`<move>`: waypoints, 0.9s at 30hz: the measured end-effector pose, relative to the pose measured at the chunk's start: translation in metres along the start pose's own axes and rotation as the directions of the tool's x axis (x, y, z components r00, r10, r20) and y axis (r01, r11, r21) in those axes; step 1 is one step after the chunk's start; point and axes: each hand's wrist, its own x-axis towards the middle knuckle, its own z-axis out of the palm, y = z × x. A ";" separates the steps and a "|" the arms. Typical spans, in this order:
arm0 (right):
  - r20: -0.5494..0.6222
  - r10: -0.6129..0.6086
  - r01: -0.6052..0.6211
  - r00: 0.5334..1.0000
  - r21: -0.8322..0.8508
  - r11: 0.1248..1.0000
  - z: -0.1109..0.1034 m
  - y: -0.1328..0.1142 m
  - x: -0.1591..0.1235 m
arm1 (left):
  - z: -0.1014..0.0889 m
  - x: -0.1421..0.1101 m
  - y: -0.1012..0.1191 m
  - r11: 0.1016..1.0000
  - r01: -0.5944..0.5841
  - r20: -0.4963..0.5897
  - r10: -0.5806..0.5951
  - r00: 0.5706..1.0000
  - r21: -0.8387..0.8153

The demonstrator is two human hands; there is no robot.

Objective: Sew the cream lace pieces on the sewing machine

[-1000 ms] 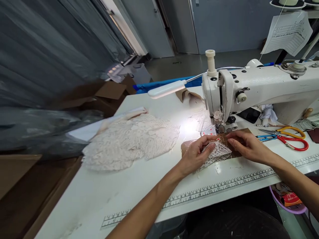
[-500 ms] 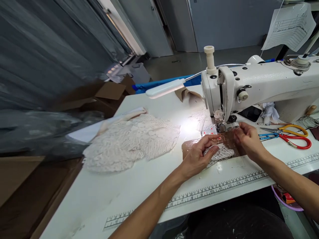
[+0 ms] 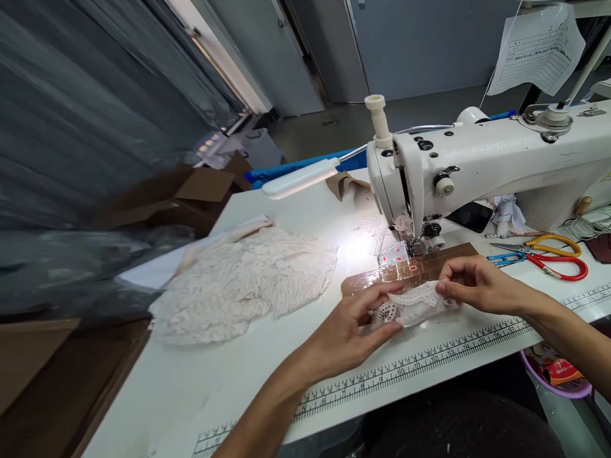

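A small piece of white lace [image 3: 415,303] lies between my hands at the front edge of a brown taped plate [image 3: 382,277]. My left hand [image 3: 356,331] has its thumb and fingers closed around the lace's left end. At the other end, my right hand [image 3: 470,285] pinches the lace between thumb and fingers. Just behind the plate is the needle area of a white sewing machine [image 3: 477,159]. More lace [image 3: 375,234] lies behind the presser foot. A large pile of white lace [image 3: 248,280] spreads over the table to the left.
Scissors with red and orange handles [image 3: 558,264] and a blue thread snip [image 3: 506,259] lie at right, near a dark phone [image 3: 471,217]. A lamp [image 3: 300,178] overhangs the table. A printed ruler [image 3: 401,372] runs along the front edge. Cardboard boxes [image 3: 205,184] stand at left.
My right hand has come from beside the presser foot toward me and now grips the lace's right end. The lace has shifted forward off most of the brown plate. The view has turned slightly right.
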 end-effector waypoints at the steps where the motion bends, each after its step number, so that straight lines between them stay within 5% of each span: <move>1: -0.006 0.023 -0.023 1.000 0.043 0.999 0.000 -0.002 -0.005 | -0.005 -0.006 0.003 0.999 0.032 -0.001 -0.032 0.999 -0.021; 4: 0.020 0.070 -0.073 0.997 0.135 0.988 0.009 -0.002 -0.016 | -0.020 -0.010 0.010 0.997 0.064 -0.057 -0.066 0.996 -0.040; 7: 0.023 0.077 -0.079 0.997 0.148 0.986 0.024 0.007 -0.014 | -0.034 0.011 0.008 0.991 0.020 -0.110 -0.005 0.994 0.136; 11: -0.067 -0.005 -0.012 0.998 -0.241 0.971 0.027 0.020 -0.005 | -0.043 0.059 -0.014 0.795 -0.100 -0.063 0.172 0.983 0.599; 14: -0.154 -0.116 0.015 0.981 -0.539 0.842 0.016 0.022 0.001 | -0.044 0.081 -0.030 0.555 -0.183 0.033 0.268 0.963 0.811; 17: -0.188 -0.278 0.056 0.942 -0.728 0.683 0.009 0.019 0.008 | -0.041 0.079 -0.036 0.455 -0.216 0.070 0.317 0.946 0.864; 24: 0.172 -0.446 0.321 0.878 -0.903 0.285 0.004 0.035 0.024 | -0.021 0.044 -0.039 0.596 -0.360 0.183 0.338 0.923 0.718; 27: 0.074 -0.407 0.151 0.910 -0.975 0.160 -0.014 0.038 0.020 | -0.012 0.039 -0.045 0.621 -0.347 0.205 0.290 0.935 0.703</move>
